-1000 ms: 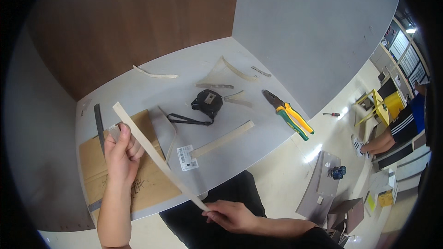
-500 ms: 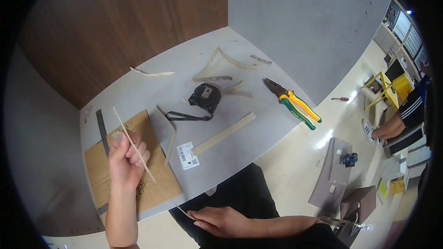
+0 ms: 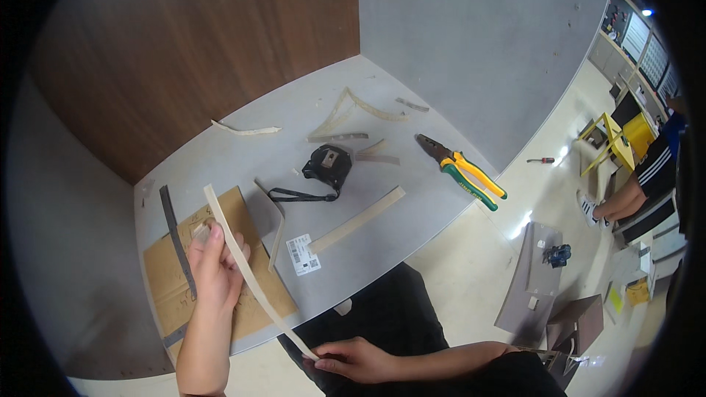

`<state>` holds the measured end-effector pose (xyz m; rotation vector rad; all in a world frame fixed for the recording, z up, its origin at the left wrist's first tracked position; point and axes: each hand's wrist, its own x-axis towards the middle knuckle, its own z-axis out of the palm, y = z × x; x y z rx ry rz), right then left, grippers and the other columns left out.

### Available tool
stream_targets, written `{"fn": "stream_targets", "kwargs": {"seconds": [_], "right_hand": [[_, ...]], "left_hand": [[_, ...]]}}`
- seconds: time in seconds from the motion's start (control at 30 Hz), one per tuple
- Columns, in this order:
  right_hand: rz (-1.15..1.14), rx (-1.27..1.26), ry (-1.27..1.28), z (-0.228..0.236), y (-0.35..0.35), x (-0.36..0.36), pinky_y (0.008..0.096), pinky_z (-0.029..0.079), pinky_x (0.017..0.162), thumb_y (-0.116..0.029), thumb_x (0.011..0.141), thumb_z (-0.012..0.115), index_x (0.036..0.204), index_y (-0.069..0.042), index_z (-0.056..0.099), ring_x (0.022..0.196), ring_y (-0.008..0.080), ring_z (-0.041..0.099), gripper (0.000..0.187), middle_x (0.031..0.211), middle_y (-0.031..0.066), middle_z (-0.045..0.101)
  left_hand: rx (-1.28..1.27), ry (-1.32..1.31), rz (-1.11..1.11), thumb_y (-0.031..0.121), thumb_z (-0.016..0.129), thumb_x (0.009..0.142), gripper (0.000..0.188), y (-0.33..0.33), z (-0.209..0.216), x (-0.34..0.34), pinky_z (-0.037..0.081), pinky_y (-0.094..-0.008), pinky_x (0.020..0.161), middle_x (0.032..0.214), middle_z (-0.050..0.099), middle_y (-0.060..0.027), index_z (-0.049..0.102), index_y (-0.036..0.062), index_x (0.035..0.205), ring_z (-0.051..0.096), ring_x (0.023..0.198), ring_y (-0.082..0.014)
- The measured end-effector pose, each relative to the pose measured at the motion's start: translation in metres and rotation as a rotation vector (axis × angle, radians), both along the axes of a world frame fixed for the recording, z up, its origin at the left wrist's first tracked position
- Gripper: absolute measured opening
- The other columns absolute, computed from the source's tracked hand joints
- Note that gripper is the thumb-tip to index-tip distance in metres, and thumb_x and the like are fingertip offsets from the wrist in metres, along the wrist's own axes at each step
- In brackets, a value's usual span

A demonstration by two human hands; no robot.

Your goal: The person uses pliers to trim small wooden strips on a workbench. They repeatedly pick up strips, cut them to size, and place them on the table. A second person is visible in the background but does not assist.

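Observation:
A long, thin beige edging strip [image 3: 257, 290] runs slanting between my hands, its flat face showing and slightly bowed. My left hand [image 3: 215, 268] is closed on its upper part, above a flat piece of brown cardboard [image 3: 243, 301]. A small pale bit shows by the left thumb; I cannot tell what it is. My right hand [image 3: 358, 359] pinches the strip's lower end, just off the table's near edge and over my dark clothing. Beside the left hand, a dark grey strip [image 3: 173, 228] lies across the cardboard.
On the grey table [image 3: 412, 228] lie a black tape measure [image 3: 329, 165], green-and-yellow pliers [image 3: 471, 180], a white label [image 3: 303, 255], a beige strip [image 3: 360, 220] and several scraps. Panels rise behind and beside it. Right, on the floor, are boards [image 3: 531, 272] and a screwdriver [image 3: 542, 160]; a person [image 3: 640, 176] is beyond.
The strip has turned from nearly edge-on to flat face showing. My left hand sits slightly lower and further right in the picture; both hands keep hold. The whole view has shifted a little.

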<state>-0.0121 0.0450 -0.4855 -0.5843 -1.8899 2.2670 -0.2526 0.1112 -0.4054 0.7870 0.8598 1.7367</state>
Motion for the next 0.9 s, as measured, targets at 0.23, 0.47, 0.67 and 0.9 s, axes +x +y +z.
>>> {"fn": "stream_targets", "kwargs": {"seconds": [0.23,0.47,0.67,0.9], "right_hand": [[-0.807,1.434,-0.108,0.053,0.123,0.088,0.0440,0.046,0.090,-0.004,0.074,0.068,0.106,-0.005,0.061,0.110,0.0354,0.055,0.032,0.116,0.0163,0.059],[-0.921,1.493,-0.720,0.056,0.206,0.149,0.0463,0.046,0.087,-0.023,0.078,0.075,0.121,-0.001,0.055,0.103,0.0389,0.055,0.052,0.109,0.0215,0.060],[-0.909,1.352,-0.638,0.060,0.212,0.148,0.0433,0.049,0.074,-0.019,0.085,0.069,0.102,0.000,0.054,0.086,0.0343,0.061,0.029,0.094,0.0211,0.062],[-0.872,-0.212,0.320,0.094,0.142,0.132,0.0331,0.053,0.074,-0.018,0.090,0.057,0.120,0.003,0.050,0.088,0.0218,0.062,0.038,0.105,0.0191,0.063]], "left_hand": [[-0.130,-0.053,0.044,0.027,0.050,0.098,0.027,0.010,0.003,-0.006,0.026,-0.0251,0.047,0.062,0.034,0.0026,0.048,0.0083,0.078,0.030,0.052,-0.0080],[-0.262,0.055,-0.057,0.029,0.048,0.100,0.028,0.006,-0.005,0.010,0.034,-0.0251,0.050,0.065,0.048,-0.0022,0.050,0.0068,0.084,0.040,0.054,-0.0108],[-0.230,0.210,-0.167,0.024,0.046,0.101,0.020,-0.001,-0.004,0.011,0.036,-0.0247,0.051,0.065,0.056,-0.0040,0.052,0.0072,0.092,0.046,0.056,-0.0095],[-0.124,0.364,-0.241,0.013,0.047,0.099,0.009,-0.003,-0.006,0.015,0.042,-0.0249,0.065,0.069,0.056,-0.0027,0.050,0.0053,0.096,0.053,0.064,-0.0094]]}}
